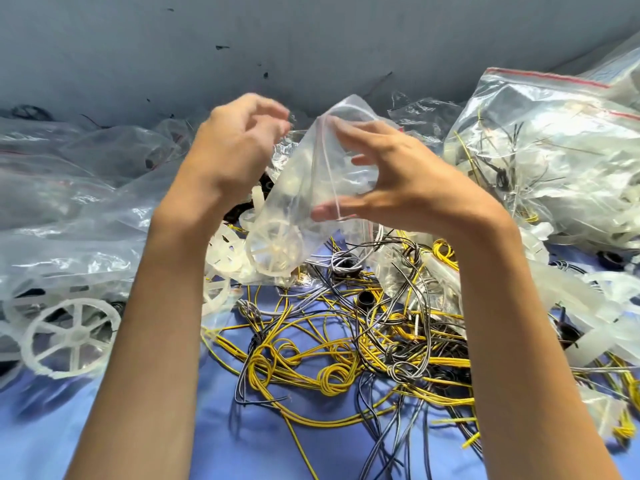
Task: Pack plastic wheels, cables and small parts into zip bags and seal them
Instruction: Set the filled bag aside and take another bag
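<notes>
The clear zip bag (298, 188) hangs at mid-frame with a white wheel (273, 247) in its low corner. The right hand (398, 181) grips the bag's mouth from 3 o'clock, its fingers (353, 133) curled over the top. The left hand (235, 147), at 10 o'clock, is blurred, so its hold cannot be told. At 6 o'clock cables (329, 358) tangle on the surface (138, 427). At 2 o'clock a large bag (536, 150) holds cables and white parts.

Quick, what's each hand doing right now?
Left hand: fingers curled beside the zip bag, blurred; grip cannot be told.
Right hand: holds the zip bag between thumb and fingers.
</notes>
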